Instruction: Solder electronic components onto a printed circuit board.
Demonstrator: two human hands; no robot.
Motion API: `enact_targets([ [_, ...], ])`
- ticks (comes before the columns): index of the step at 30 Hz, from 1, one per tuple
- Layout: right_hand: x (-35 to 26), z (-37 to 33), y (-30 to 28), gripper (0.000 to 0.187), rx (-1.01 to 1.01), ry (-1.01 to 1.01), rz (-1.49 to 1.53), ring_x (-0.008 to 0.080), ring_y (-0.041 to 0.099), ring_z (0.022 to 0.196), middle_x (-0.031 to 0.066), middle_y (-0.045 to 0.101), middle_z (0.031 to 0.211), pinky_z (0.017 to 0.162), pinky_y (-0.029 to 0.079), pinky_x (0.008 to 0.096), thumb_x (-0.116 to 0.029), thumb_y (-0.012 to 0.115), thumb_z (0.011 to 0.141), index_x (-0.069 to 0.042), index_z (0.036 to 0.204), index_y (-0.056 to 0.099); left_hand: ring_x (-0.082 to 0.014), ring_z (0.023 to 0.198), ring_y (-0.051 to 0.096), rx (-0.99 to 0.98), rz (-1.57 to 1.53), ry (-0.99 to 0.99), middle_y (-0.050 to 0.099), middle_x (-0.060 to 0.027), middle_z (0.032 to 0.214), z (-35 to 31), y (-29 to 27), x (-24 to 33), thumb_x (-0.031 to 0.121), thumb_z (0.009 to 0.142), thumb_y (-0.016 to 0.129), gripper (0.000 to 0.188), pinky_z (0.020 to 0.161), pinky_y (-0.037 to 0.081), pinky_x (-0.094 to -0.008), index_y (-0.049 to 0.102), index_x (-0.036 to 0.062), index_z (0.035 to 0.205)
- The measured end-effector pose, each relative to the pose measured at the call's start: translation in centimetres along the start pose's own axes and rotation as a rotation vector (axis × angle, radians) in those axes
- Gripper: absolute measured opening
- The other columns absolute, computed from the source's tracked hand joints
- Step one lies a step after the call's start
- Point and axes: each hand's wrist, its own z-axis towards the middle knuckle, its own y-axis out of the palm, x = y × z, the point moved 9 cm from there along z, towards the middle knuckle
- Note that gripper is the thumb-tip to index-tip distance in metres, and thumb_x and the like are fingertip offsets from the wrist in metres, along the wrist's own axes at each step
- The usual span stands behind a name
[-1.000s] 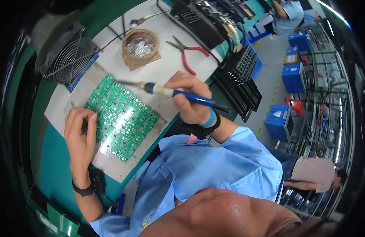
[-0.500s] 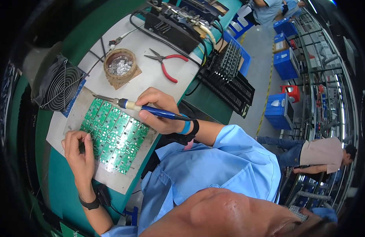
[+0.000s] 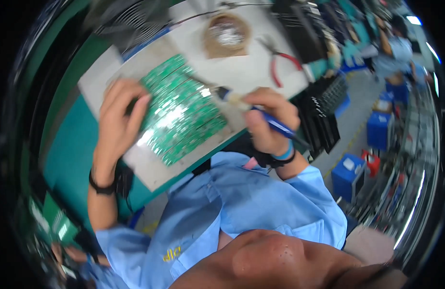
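Note:
A green panel of joined circuit boards (image 3: 184, 113) lies at a slant on a pale work mat, smeared by motion and bright with glare. My right hand (image 3: 273, 118) grips a soldering iron (image 3: 275, 124) by its blue handle. The iron's thin metal tip points left, at or just over the panel's upper right edge; whether it touches cannot be told. My left hand (image 3: 121, 113) rests against the panel's left edge with fingers curled toward the thumb. Anything between those fingertips is too blurred to make out.
Beyond the panel stands a round pot of silvery solder (image 3: 227, 34) on a small base. Red-handled pliers (image 3: 280, 60) lie right of it. A fan (image 3: 136, 24) is at the far left, black racks (image 3: 323, 108) at the right. Blue bins (image 3: 348, 176) stand on the floor; other people are farther off.
The whole view has swung, so the bench sits higher and farther right. The soldering iron's tip has shifted from the panel's far corner toward its right edge. My left hand stays by the left edge.

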Motion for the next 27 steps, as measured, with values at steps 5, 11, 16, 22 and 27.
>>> enact_targets([
  [5,0.8,-0.9,0.6,0.021,-0.033,0.165,0.085,0.0192,0.062,0.075,0.0155,0.065,0.087,0.068,0.049,0.0289,-0.01,0.067,0.095,0.006,0.107,0.061,-0.0245,0.094,0.059,-0.02,-0.01,0.054,0.07,-0.0042,0.108,-0.1,0.6,-0.5,0.005,0.087,0.071,0.008,0.087,0.042,-0.0369,0.063,0.0052,0.09],
  [11,-0.2,0.1,1.6,0.02,-0.067,0.063,0.041,0.0197,0.063,0.074,0.0169,0.066,0.088,0.067,0.048,0.0276,-0.008,0.069,0.093,0.006,0.104,0.06,-0.0197,0.091,0.058,-0.075,0.028,0.057,0.074,0.0009,0.109,-0.4,1.2,-0.8,0.005,0.083,0.069,0.008,0.083,0.038,-0.0353,0.062,0.0077,0.087],
  [16,-0.8,0.7,2.4,0.02,-0.131,0.104,-0.024,0.0204,0.064,0.076,0.0193,0.068,0.089,0.068,0.049,0.0279,-0.006,0.071,0.091,0.007,0.102,0.06,-0.0184,0.091,0.059,-0.072,0.044,0.076,0.076,0.0014,0.106,-0.3,1.0,-0.7,0.005,0.082,0.069,0.008,0.082,0.038,-0.0356,0.063,0.0079,0.086],
  [22,-0.3,0.8,3.2,0.019,-0.165,0.147,-0.038,0.0202,0.064,0.075,0.0207,0.068,0.089,0.068,0.05,0.0279,-0.005,0.071,0.092,0.007,0.101,0.06,-0.0188,0.094,0.062,-0.064,0.041,0.1,0.076,0.0007,0.104,-0.2,1.2,-0.5,0.004,0.082,0.069,0.007,0.082,0.041,-0.0364,0.064,0.0072,0.086],
  [27,0.0,0.6,3.6,0.018,-0.174,0.145,-0.032,0.0189,0.064,0.073,0.0208,0.069,0.089,0.065,0.05,0.0268,-0.003,0.071,0.091,0.007,0.101,0.06,-0.0199,0.094,0.064,-0.083,0.03,0.071,0.076,0.0,0.101,-0.2,1.5,-0.6,0.003,0.081,0.069,0.007,0.085,0.046,-0.0379,0.064,0.006,0.086],
])
